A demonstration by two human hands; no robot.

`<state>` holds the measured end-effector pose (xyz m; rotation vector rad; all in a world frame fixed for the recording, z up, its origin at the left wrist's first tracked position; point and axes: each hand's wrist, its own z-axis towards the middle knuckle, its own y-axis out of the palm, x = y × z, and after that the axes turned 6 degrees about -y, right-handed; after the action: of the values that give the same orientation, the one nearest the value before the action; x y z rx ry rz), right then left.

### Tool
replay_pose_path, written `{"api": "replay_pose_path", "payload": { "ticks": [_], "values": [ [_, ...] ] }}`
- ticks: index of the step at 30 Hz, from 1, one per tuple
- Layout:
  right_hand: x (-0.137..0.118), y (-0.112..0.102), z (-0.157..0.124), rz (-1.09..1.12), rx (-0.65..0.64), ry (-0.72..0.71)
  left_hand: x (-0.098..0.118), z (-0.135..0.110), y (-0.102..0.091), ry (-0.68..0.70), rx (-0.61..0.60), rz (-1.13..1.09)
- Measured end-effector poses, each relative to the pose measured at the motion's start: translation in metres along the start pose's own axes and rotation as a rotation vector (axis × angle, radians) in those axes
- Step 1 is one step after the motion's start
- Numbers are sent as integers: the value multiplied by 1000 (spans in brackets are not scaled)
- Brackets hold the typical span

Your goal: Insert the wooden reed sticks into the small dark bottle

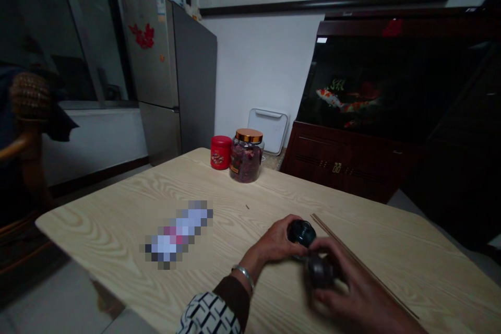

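My left hand (pixel 276 240), with a silver bangle at the wrist, is wrapped round a small dark glossy round container (pixel 301 231) just above the table. Close beside it, my right hand (pixel 352 282) grips a dark round cap-like piece (pixel 320 270) between thumb and fingers. Motion blurs this piece, so its exact kind is unclear. Two thin wooden sticks (pixel 364 265) lie on the table, partly behind my right hand.
The pale wooden table (pixel 117 209) carries a pixelated flat object (pixel 178 235) at left. Toward its far edge stand a red canister (pixel 221 152) and a glass jar with a copper-coloured lid (pixel 246 159). Beyond are a refrigerator (pixel 195 78) and a fish tank (pixel 371 83).
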<state>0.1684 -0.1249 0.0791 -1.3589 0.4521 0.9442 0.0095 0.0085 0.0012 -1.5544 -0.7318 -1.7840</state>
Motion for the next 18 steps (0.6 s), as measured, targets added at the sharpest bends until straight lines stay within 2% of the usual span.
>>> {"api": "replay_pose_path", "payload": {
  "ticks": [2, 4, 7, 10, 14, 18],
  "values": [
    [2, -12, 15, 176, 210, -15, 0, 0, -1, -9, 1, 5],
    [5, -16, 34, 312, 388, -38, 1, 0, -1, -15, 10, 28],
    [13, -7, 59, 426, 511, -49, 5, -1, 0, -7, 6, 30],
    [29, 3, 69, 426, 518, -59, 7, -1, -1, 1, -1, 29],
    [48, 7, 65, 380, 437, -67, 7, -1, -1, 7, -20, 6],
    [50, 5, 59, 297, 389, -79, 7, -1, -1, 30, -39, -37]
  ]
}}
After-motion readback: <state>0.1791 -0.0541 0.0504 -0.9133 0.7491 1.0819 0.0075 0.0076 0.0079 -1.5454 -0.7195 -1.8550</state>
